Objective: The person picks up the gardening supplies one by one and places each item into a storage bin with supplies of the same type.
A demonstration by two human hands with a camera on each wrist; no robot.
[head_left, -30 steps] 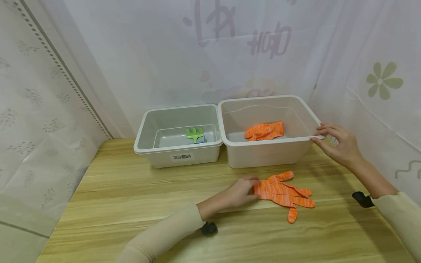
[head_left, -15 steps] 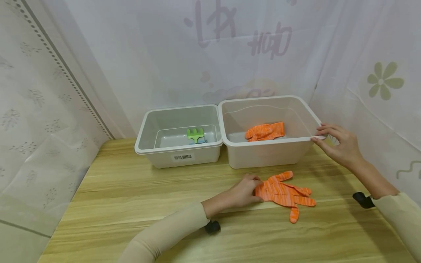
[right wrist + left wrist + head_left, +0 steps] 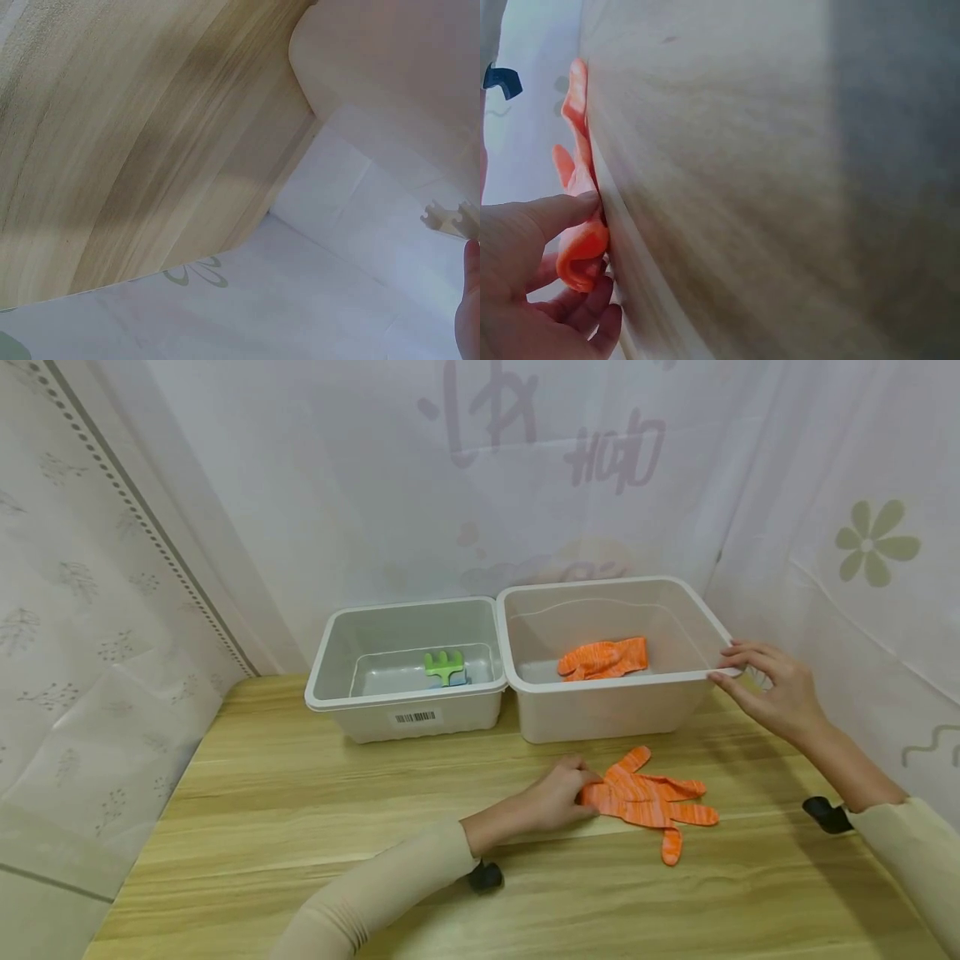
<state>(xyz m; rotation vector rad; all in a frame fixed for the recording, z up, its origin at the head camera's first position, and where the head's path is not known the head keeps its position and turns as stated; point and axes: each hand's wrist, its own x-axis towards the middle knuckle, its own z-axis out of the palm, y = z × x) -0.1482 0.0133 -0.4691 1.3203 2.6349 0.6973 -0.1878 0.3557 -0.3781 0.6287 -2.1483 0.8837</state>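
Observation:
An orange knit glove (image 3: 648, 800) lies on the table with its fingers pointing right. My left hand (image 3: 561, 795) pinches its cuff; in the left wrist view the thumb is on one side of the rolled cuff (image 3: 583, 251) and the other fingers are on the far side. My right hand (image 3: 776, 689) grips the right rim of the white right-hand bin (image 3: 600, 714), thumb at the front corner. Inside that bin is a second orange glove (image 3: 606, 658), folded. In the right wrist view only part of the thumb (image 3: 470, 300) shows at the rim's underside.
Left of the white bin, rims meeting, stands a grey-white bin (image 3: 367, 720) with a barcode label. It holds a small green rake (image 3: 445, 667) and something light blue, partly hidden. Printed curtains rise behind the wooden table (image 3: 300, 827) and at both sides.
The left hand has shifted slightly right and now pinches the glove's cuff. The glove's upper fingers have moved and bunched a little. The right hand stays on the bin rim.

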